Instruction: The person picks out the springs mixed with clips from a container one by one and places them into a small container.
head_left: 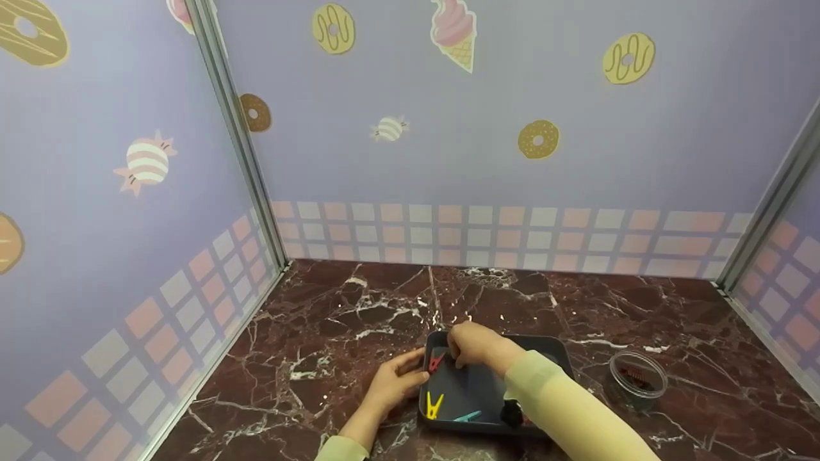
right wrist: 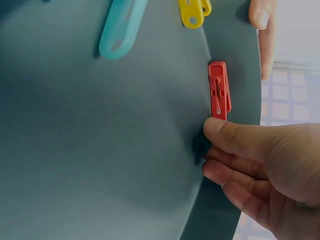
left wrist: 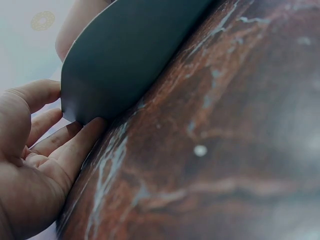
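A dark grey tray (head_left: 471, 384) stands in front of me. At its far left corner, inside, the right hand (head_left: 477, 346) pinches the end of a red clothespin (right wrist: 218, 90) between thumb and fingers; the thumb covers that end. Nearer along the left wall is a yellow clothespin (head_left: 434, 406), and a light blue clothespin (head_left: 468, 416) lies by the near wall. From the left side, the left hand (head_left: 392, 387) holds the tray, its thumb at the rim and other fingers low against the outer wall (left wrist: 100, 80).
A black object (head_left: 512, 413) sits by the tray's near wall, partly behind the right sleeve. Right of the tray stands a clear round tub (head_left: 639, 375) with small dark red things inside. Patterned panels (head_left: 410, 160) enclose the marbled table (head_left: 359, 320) at back and sides.
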Demonstrator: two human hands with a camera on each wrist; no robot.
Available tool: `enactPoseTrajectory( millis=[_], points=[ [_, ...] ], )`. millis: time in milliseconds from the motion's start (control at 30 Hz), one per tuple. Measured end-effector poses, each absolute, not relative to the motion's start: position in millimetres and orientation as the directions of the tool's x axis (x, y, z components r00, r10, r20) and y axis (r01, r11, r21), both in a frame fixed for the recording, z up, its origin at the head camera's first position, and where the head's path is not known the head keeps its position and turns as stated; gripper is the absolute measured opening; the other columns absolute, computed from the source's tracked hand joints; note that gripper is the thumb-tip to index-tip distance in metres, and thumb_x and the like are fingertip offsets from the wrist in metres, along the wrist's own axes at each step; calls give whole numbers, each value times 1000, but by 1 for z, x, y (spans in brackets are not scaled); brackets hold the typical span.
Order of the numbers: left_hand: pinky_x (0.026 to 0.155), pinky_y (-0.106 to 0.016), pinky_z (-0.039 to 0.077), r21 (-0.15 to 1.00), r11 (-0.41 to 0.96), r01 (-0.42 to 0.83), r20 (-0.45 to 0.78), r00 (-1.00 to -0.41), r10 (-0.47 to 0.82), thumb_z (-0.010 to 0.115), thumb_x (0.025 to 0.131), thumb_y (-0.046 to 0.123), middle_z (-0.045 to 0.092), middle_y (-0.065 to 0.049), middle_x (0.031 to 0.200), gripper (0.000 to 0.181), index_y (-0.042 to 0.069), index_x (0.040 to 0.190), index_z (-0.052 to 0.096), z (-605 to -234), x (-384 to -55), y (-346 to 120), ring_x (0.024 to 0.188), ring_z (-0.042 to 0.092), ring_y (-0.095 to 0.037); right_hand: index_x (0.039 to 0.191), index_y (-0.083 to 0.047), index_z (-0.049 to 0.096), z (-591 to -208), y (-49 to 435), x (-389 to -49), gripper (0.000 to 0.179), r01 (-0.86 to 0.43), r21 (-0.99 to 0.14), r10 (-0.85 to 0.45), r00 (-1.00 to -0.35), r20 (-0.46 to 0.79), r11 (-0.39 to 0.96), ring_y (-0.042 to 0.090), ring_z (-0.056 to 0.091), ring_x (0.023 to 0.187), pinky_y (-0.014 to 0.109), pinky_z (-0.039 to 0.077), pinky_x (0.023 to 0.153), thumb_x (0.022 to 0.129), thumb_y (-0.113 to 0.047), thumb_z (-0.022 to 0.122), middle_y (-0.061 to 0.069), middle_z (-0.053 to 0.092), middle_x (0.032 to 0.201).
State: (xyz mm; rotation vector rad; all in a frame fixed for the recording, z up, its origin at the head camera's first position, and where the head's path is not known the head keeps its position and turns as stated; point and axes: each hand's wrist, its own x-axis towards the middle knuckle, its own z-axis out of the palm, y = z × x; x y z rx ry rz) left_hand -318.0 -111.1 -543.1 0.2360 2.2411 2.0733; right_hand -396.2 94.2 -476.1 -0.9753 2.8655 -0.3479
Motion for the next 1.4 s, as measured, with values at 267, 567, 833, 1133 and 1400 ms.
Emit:
enactPoseTrajectory(
  millis=[267,567,833,1133,1400],
  points=[
    [86,-40,64,997,57,59,49,-985,167,72,92,10,53,-31,148,59,-5,146,52,-545,-319,-110,120,69,-33,76,-8,75,-477,98,-396,20,-556,-257,-588,-806,-65,791,16,61,64,36,57,65,69,-3,93,4,73,76],
    [89,-41,63,998,33,52,45,-982,181,71,92,7,51,-33,149,60,-7,147,51,-544,-317,-110,122,67,-33,80,-7,79,-473,117,-402,11,-552,-357,-605,-795,-48,754,14,63,65,37,58,64,76,0,85,6,76,79],
    [87,-32,62,995,61,80,68,-983,173,71,92,8,52,-33,148,60,-7,146,51,-543,-317,-110,128,63,-42,86,-6,77,-468,140,-401,10,-593,-438,-656,-755,10,676,8,60,69,29,54,65,77,-3,82,4,74,83],
    [87,-34,63,996,48,71,62,-984,167,71,92,7,53,-34,147,60,-8,147,50,-544,-318,-110,129,63,-42,86,-7,76,-469,160,-398,8,-573,-525,-650,-758,47,630,4,61,71,24,54,66,80,-3,78,3,75,83],
    [92,-37,62,996,34,80,73,-982,176,71,92,6,53,-34,147,60,-9,146,50,-545,-318,-110,129,62,-43,89,-8,76,-471,181,-390,9,-556,-585,-635,-768,88,591,3,63,73,23,53,67,81,-5,78,3,75,84]
  ],
)
